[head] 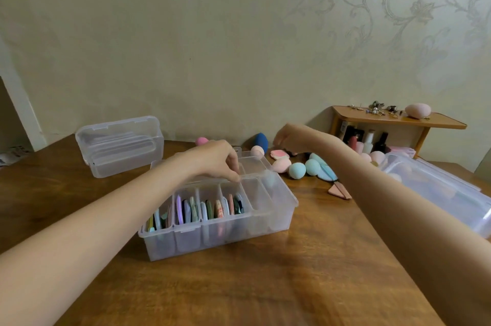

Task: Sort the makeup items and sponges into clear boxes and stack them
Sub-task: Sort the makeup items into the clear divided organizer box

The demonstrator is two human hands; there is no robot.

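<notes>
A person sorts flat puffs into a divided clear box (pixel 265 215) on a wooden table (pixel 292 286).

The left hand (pixel 216 159) rests its curled fingertips on the box's far rim; whether it pinches anything is unclear. The right hand (pixel 291 138) hovers, loosely curled, over the loose sponges (pixel 297 169) to the far right; its grip cannot be told. Puffs (pixel 210 209) stand upright in the left compartments. A closed clear box (pixel 119 146) sits far left.

We see a divided box (pixel 220 219) at the middle of the counter (pixel 292 286), flat puffs (pixel 202 210) standing in its compartments. Behind it to the left sits a closed box (pixel 119 146). Loose sponges (pixel 297 169) lie toward the back edge; a small shelf (pixel 398 120) stands at the back right corner.
</notes>
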